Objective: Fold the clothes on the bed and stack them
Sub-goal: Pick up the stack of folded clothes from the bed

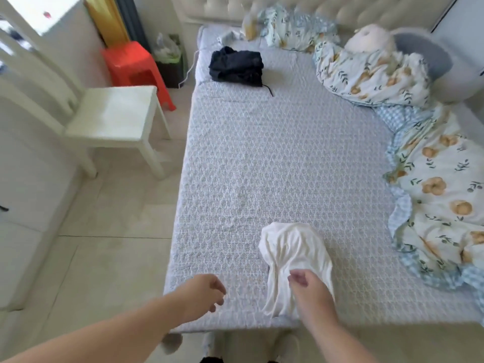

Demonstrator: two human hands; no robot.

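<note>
My forearms are cut off by the lower edge; the frame is blurred, so finger detail is unclear. Two garments lie on the bed (262, 158): one white garment (293, 252), crumpled and bunched, near the foot edge; one dark garment (237, 67), roughly folded, by the far left corner. My right hand (310, 286) pinches the white garment's near end. My left hand (207, 292), fingers loosely curled, holds nothing.

Bright daylight, motion blur, wide-angle edge distortion.
</note>
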